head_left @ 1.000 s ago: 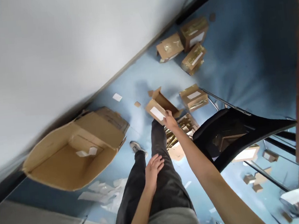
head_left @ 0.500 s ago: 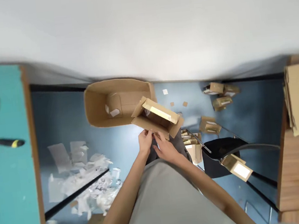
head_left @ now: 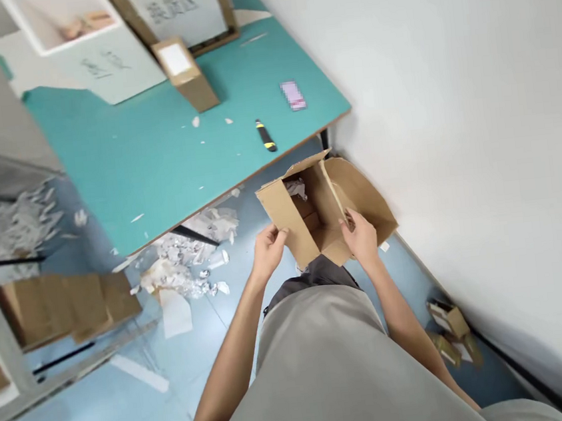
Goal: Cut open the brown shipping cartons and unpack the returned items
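An opened cardboard box (head_left: 327, 234) is held in front of my body, its flaps spread and its inside facing up. Crumpled whitish paper (head_left: 297, 189) shows within it. My left hand (head_left: 268, 251) pinches the flap on the left side. At the opposite flap, my right hand (head_left: 360, 234) grips the edge between thumb and fingers. Behind the held box, a larger open carton (head_left: 366, 188) stands on the floor by the wall, partly covered from view.
A green-topped table (head_left: 155, 157) lies ahead and left, bearing a utility knife (head_left: 266, 136), a phone (head_left: 293, 95), a small box (head_left: 187, 76) and a white bin (head_left: 110, 68). Paper scraps (head_left: 185, 254) litter the floor under it. Small cartons (head_left: 451, 330) lie by the wall at right.
My view has swung left toward the green table. My hands, earlier close together at the box's near edge, are now apart on opposite flaps, and the box has turned.
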Demonstrator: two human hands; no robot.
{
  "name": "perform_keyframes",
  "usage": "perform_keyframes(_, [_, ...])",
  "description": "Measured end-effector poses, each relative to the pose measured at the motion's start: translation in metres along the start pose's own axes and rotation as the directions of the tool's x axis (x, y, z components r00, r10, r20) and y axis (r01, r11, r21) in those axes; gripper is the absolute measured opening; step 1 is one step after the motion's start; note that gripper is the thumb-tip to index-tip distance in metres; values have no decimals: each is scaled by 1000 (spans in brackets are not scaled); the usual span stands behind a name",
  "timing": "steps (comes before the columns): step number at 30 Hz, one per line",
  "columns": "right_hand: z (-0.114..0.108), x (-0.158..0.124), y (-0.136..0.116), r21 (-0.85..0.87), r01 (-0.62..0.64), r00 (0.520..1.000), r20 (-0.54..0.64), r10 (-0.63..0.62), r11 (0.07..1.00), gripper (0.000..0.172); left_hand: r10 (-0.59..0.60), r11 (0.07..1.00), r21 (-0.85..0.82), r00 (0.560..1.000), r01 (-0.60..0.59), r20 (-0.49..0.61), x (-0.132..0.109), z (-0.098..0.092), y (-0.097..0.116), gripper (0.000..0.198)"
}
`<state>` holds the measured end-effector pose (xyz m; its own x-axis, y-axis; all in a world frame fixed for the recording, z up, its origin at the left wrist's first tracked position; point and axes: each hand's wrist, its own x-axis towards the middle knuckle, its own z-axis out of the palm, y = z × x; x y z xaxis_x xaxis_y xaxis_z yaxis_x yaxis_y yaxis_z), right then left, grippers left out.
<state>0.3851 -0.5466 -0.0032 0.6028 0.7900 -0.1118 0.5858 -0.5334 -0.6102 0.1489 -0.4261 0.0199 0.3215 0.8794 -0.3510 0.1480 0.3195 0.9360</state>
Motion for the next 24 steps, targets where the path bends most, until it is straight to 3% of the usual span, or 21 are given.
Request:
perform_keyframes(1, [3,14,-13,26,30,999,34,-31,999,34,8,1000,-25,998,-10,-61,7,-19,4,34])
perform_keyframes(5, [24,63,-66,286,93,972,183,-150,954,47,-52,989,-150,945,4,-322,41,-83,15,33])
perform_keyframes(7, [43,87,-91,432,75,946,255,-202,899,45,-96,978,-206,901,7,-422,62,-109,19,35])
perform_keyframes(10, [77,125,-127,518,50,913,324,-249,854,43,-123,972,-234,851,0,-511,96,-139,30,40])
perform_keyframes(15, [125,189,-178,515,63,874,385,-296,855,44,-129,983,-184,767,15,-629,152,-173,49,45])
perform_keyframes(20, [165,252,-213,513,60,821,463,-335,857,44,-44,999,-29,653,34,-756,206,-196,48,38])
perform_keyframes(24, [198,279,-234,520,6,801,509,-315,854,43,35,998,57,587,19,-809,238,-217,41,67])
